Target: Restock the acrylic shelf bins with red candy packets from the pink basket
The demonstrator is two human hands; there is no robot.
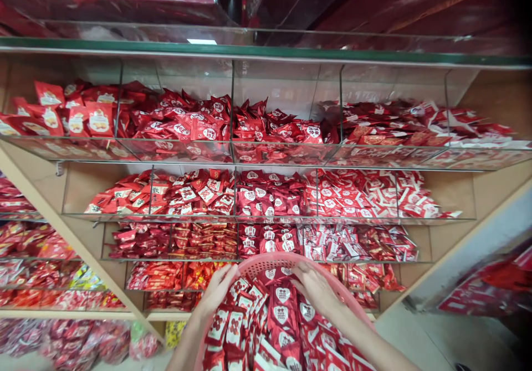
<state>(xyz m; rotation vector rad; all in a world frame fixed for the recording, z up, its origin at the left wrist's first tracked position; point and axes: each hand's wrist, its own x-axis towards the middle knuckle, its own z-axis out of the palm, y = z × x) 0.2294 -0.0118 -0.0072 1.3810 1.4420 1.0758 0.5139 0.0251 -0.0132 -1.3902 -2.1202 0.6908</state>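
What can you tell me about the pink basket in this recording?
The basket looks like plastic, with a rounded rim and small holes in its far wall. It sits in front of the shelves, its opening facing up, well filled with red-and-white packets. The left hand is at its left edge; the right hand is over the packets. Its base is out of view.

Lower centre of the frame: one left hand point(219, 286), one right hand point(318, 289) and one pink basket point(282, 258); the basket packets point(282, 314) number in the dozens, overlap preventing an exact count. Centre of the frame: five stocked shelf tiers point(454, 194), the upper two each showing four upright dividers point(232, 99) and five compartments point(286, 86).
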